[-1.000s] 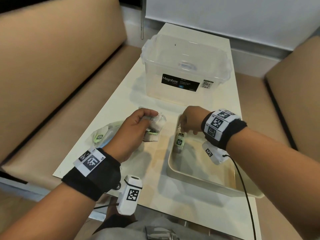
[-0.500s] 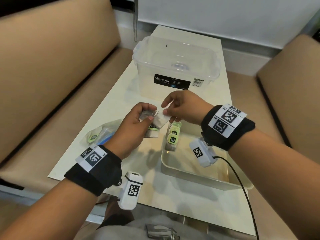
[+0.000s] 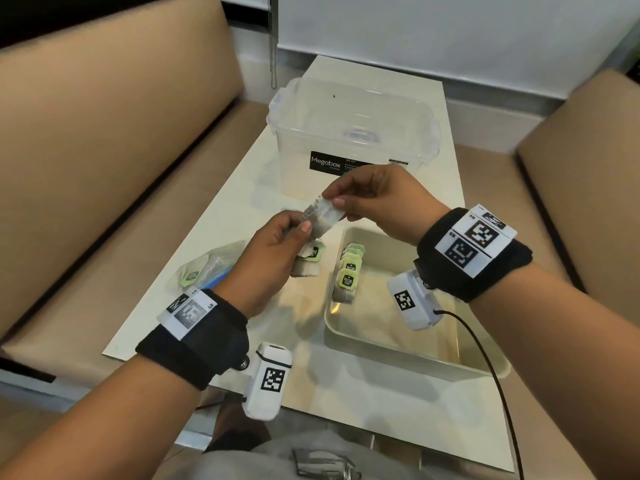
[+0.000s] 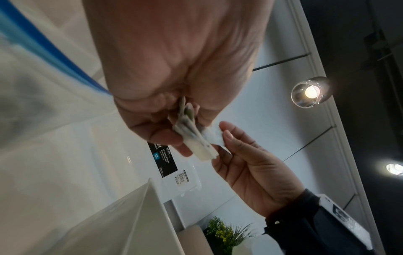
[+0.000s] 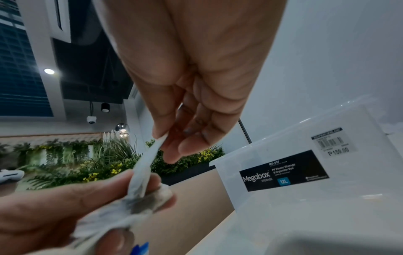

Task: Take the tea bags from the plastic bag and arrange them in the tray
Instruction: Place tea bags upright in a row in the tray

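Just crinkly paper tea bag (image 3: pixel 323 216)

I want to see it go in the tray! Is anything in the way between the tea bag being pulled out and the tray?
Nothing visible blocks it. The right hand pinches the tea bag, which the left hand also grips, and the tray lies open just below, with bare floor beside the row of tea bags.

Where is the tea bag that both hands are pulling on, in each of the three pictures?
Head: tea bag at centre, between left hand and right hand.
Left wrist: tea bag at centre, pinched by both hands.
Right wrist: tea bag left of centre, below the right fingertips.
Shared landmark: Megabox box.
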